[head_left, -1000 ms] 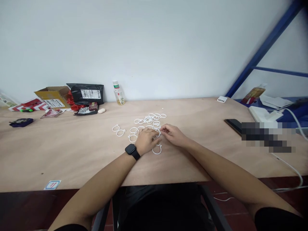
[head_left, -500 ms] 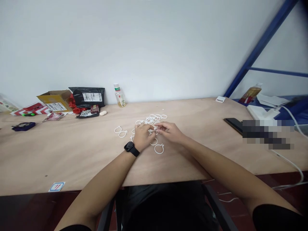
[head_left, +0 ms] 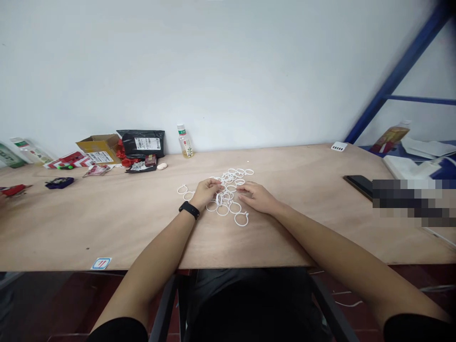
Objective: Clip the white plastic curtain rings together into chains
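At the table's (head_left: 142, 242) far left a red object (head_left: 14, 190) lies near a dark blue item (head_left: 59, 183); behind them, toward the back edge, stand a cardboard box (head_left: 107, 151) and a black parcel (head_left: 128, 142). A numbered sticker (head_left: 101, 263) sits on the front edge, left of the arms. Next along the back edge is an upright bottle (head_left: 185, 145). The left hand (head_left: 206, 192), a black band (head_left: 189, 209) on its wrist, is over the table's middle, thumb and fingertips pinched together on a white ring (head_left: 218, 199) seen nearly edge-on. Loose white rings (head_left: 241, 225) spread around it — some overlapping toward the back edge, one nearest the front. The right hand (head_left: 259, 198) is just beside them, fingers loosely curved and parted from the thumb; whether its fingertips touch a ring, I cannot tell. A white charger (head_left: 339, 147) sits by the back right corner — a phone (head_left: 358, 185) lies near the right edge.
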A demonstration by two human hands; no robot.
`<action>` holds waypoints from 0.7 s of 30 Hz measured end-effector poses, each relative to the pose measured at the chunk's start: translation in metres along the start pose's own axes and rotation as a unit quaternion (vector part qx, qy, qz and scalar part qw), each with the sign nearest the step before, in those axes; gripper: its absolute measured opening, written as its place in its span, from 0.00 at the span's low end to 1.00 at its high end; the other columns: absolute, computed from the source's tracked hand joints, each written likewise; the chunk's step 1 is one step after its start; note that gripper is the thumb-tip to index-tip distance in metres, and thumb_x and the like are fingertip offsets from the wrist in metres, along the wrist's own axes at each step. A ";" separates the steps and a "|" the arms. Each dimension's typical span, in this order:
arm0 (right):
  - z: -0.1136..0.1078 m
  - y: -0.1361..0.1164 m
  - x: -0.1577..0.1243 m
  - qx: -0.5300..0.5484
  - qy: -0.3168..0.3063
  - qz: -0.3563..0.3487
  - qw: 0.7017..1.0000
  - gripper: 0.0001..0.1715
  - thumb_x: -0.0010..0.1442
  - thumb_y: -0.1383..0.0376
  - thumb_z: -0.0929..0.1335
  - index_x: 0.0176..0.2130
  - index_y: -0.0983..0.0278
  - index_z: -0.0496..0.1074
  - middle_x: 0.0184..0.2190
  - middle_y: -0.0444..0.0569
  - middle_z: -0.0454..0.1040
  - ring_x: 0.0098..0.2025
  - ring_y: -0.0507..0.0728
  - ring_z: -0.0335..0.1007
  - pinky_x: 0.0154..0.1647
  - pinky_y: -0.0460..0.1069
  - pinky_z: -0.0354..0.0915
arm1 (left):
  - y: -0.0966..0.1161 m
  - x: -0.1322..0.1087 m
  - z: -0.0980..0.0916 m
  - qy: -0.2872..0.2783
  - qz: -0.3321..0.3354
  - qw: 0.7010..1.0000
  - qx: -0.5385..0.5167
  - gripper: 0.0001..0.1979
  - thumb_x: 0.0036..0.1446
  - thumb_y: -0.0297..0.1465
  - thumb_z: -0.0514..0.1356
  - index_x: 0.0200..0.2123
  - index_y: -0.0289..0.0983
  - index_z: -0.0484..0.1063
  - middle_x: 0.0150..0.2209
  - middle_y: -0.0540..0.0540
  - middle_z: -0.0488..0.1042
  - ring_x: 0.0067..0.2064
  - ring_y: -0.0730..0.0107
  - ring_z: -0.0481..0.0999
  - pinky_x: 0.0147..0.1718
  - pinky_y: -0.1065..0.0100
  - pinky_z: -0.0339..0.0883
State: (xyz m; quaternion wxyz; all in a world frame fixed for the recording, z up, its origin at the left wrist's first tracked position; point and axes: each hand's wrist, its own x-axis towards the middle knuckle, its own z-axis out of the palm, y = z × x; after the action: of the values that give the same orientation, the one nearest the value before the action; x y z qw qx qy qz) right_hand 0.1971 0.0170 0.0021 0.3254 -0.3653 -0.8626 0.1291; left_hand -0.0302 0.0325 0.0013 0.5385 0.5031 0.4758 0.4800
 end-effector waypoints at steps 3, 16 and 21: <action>-0.001 -0.002 0.001 0.002 -0.011 -0.001 1.000 0.14 0.59 0.63 0.69 0.46 0.61 0.74 0.39 0.51 0.77 0.43 0.59 0.71 0.45 0.55 0.66 | -0.003 -0.005 0.009 -0.022 0.026 0.999 -0.017 0.18 0.42 0.35 0.70 0.34 0.33 0.70 0.28 0.47 0.77 0.24 0.75 0.74 0.23 0.73 0.65; 0.007 -0.007 0.001 0.090 0.041 0.078 0.992 0.09 0.60 0.63 0.66 0.38 0.62 0.76 0.34 0.47 0.80 0.35 0.56 0.75 0.37 0.50 0.69 | -0.005 -0.016 0.023 -0.097 0.260 0.928 0.251 0.16 0.56 0.40 0.61 0.42 0.35 0.74 0.42 0.40 0.78 0.44 0.62 0.77 0.46 0.59 0.69; 0.005 0.009 0.003 0.152 0.155 0.150 0.965 0.10 0.56 0.60 0.69 0.37 0.63 0.76 0.34 0.48 0.80 0.35 0.56 0.76 0.38 0.50 0.71 | 0.009 -0.042 0.020 -0.116 0.288 0.815 0.488 0.53 0.42 0.57 0.64 0.66 0.40 0.51 0.67 0.33 0.52 0.68 0.40 0.47 0.63 0.37 0.35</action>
State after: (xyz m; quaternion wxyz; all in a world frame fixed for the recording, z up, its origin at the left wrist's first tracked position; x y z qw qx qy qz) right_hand 0.1978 0.0255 -0.0044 0.4837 -0.4522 -0.7071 0.2481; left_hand -0.0141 -0.0110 0.0125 0.1103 0.8664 0.4145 0.2558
